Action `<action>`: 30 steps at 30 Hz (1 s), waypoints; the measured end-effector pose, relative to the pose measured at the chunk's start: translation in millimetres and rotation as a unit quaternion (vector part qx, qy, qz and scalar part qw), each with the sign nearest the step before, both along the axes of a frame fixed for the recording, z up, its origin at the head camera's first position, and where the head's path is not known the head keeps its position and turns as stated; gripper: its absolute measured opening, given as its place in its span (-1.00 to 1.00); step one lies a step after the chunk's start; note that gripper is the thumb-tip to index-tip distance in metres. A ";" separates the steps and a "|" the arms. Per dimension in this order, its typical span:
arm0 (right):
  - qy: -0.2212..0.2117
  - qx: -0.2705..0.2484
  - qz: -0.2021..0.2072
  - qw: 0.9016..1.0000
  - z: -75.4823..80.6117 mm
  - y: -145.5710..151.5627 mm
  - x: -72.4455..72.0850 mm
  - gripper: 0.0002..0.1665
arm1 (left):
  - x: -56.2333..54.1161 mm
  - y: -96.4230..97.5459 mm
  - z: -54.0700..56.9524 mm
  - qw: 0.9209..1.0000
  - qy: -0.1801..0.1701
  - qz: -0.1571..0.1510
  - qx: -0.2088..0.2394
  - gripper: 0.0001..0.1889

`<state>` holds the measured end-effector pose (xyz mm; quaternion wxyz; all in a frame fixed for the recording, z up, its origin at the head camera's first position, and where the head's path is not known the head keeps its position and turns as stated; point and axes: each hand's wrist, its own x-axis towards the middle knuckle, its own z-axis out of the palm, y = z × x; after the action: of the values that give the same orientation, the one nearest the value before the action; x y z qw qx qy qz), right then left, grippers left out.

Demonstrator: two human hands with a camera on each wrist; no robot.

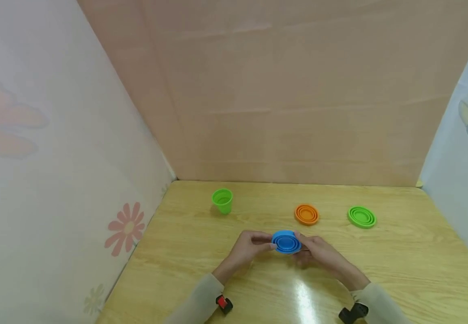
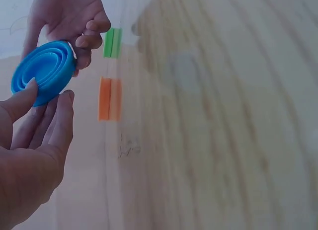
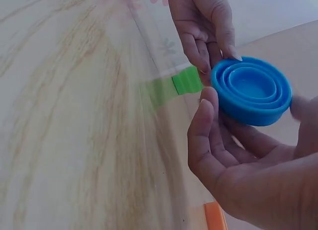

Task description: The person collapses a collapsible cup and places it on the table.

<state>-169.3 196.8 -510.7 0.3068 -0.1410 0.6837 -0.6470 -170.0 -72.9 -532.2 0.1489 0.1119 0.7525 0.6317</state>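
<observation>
A blue collapsible cup (image 1: 286, 242), folded flat into rings, is held between both hands above the table. My left hand (image 1: 249, 245) pinches its left rim, thumb on top and fingers beneath, as the left wrist view shows. On the other side my right hand (image 1: 319, 253) grips the rim with thumb and fingers, some fingers curling under the cup (image 3: 253, 91). Just beyond the hands lies an orange collapsible cup (image 1: 306, 214), also folded flat. A green folded cup (image 1: 361, 217) lies farther right. Back left, a green cup (image 1: 222, 200) stands extended.
The wooden table (image 1: 169, 270) meets a tan back wall (image 1: 290, 99) covered in creased sheeting. Pale side walls with printed flowers (image 1: 126, 228) and clouds flank it. Each wrist carries a dark strap (image 1: 353, 312).
</observation>
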 end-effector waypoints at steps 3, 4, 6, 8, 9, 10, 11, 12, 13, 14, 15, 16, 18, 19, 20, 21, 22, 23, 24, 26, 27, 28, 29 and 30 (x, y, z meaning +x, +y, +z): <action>-0.020 -0.005 -0.008 1.000 -2.4 -1.1 0.9 -0.17 | 0.9 -1.6 -1.6 1.000 -0.019 -0.012 0.017 -0.72; -0.018 -0.005 -0.011 1.000 -2.6 -1.4 1.2 -0.17 | 1.0 -1.8 -2.2 0.999 -0.024 -0.015 0.026 -0.72; -0.014 0.000 -0.021 1.000 -2.4 -2.1 1.3 -0.17 | 1.1 -2.1 -2.6 0.998 -0.032 -0.019 0.043 -0.73; -0.011 0.001 -0.030 0.999 -1.4 -2.0 1.2 -0.19 | 0.9 -2.5 -2.7 0.998 -0.037 -0.018 0.055 -0.73; -0.009 0.000 -0.033 0.999 -0.7 -1.9 1.2 -0.20 | 0.7 -2.8 -2.7 0.997 -0.041 -0.017 0.060 -0.73; -0.009 -0.004 -0.037 0.999 0.0 -1.7 1.0 -0.21 | 0.5 -3.0 -2.7 0.997 -0.047 -0.015 0.064 -0.73; -0.009 -0.007 -0.041 0.999 0.5 -1.3 0.8 -0.22 | 0.0 -3.5 -2.8 0.996 -0.054 -0.013 0.068 -0.73; -0.007 -0.012 -0.043 0.999 1.1 -0.7 0.6 -0.24 | -0.4 -3.7 -2.8 0.995 -0.062 -0.011 0.074 -0.73; -0.007 -0.017 -0.046 0.999 1.4 -0.1 0.4 -0.26 | -0.7 -3.9 -2.8 0.994 -0.068 -0.009 0.080 -0.73; -0.006 -0.021 -0.048 0.999 1.3 0.6 0.1 -0.29 | -1.0 -4.0 -2.9 0.994 -0.073 -0.007 0.084 -0.73; -0.006 -0.026 -0.050 0.998 1.1 1.1 0.0 -0.33 | -1.6 -4.0 -3.1 0.993 -0.082 -0.005 0.086 -0.73; -0.006 -0.029 -0.052 0.998 0.6 1.9 0.0 -0.37 | -2.1 -3.9 -3.6 0.992 -0.089 -0.004 0.089 -0.73; -0.003 -0.032 -0.054 0.998 -0.9 3.5 0.0 -0.42 | -2.5 -3.4 -4.2 0.991 -0.099 -0.003 0.094 -0.72; -0.002 -0.030 -0.055 0.998 -2.3 4.3 0.0 -0.43 | -2.6 -3.1 -4.5 0.990 -0.104 -0.003 0.094 -0.72; 0.001 -0.027 -0.056 0.998 -3.5 5.1 0.1 -0.44 | -2.6 -2.9 -4.8 0.990 -0.109 -0.003 0.092 -0.72; 0.006 -0.022 -0.057 0.998 -4.6 6.1 0.2 -0.43 | -2.8 -2.6 -5.2 0.989 -0.115 -0.004 0.091 -0.72; 0.012 -0.017 -0.057 0.998 -5.6 6.5 -0.3 -0.41 | -3.2 -2.8 -5.1 0.989 -0.118 -0.004 0.090 -0.72; 0.017 -0.014 -0.058 0.998 -6.3 6.6 -0.9 -0.39 | -3.5 -3.0 -4.8 0.989 -0.122 -0.004 0.088 -0.72; 0.019 -0.010 -0.061 0.998 -7.2 6.9 -1.2 -0.39 | -3.9 -3.1 -4.3 0.988 -0.127 -0.004 0.086 -0.72; 0.023 -0.010 -0.062 0.998 -8.7 7.3 -2.1 -0.39 | -4.9 -3.6 -3.4 0.988 -0.135 -0.004 0.081 -0.71; 0.021 -0.013 -0.061 0.998 -9.3 7.4 -2.3 -0.39 | -5.7 -3.9 -3.5 0.987 -0.140 -0.004 0.077 -0.71; 0.019 -0.018 -0.061 0.998 -10.1 7.3 -2.4 -0.40 | -6.2 -4.1 -3.7 0.986 -0.147 -0.003 0.075 -0.71; 0.014 -0.022 -0.060 0.998 -10.8 7.1 -2.2 -0.41 | -6.7 -4.3 -4.3 0.986 -0.152 -0.004 0.073 -0.71; 0.010 -0.028 -0.058 0.998 -11.7 6.9 -2.0 -0.42 | -7.2 -4.4 -5.3 0.985 -0.157 -0.002 0.072 -0.71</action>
<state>-171.4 203.7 -522.3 0.2581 -0.1156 0.6755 -0.6810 -177.2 -77.3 -537.6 0.2584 0.0234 0.6723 0.6933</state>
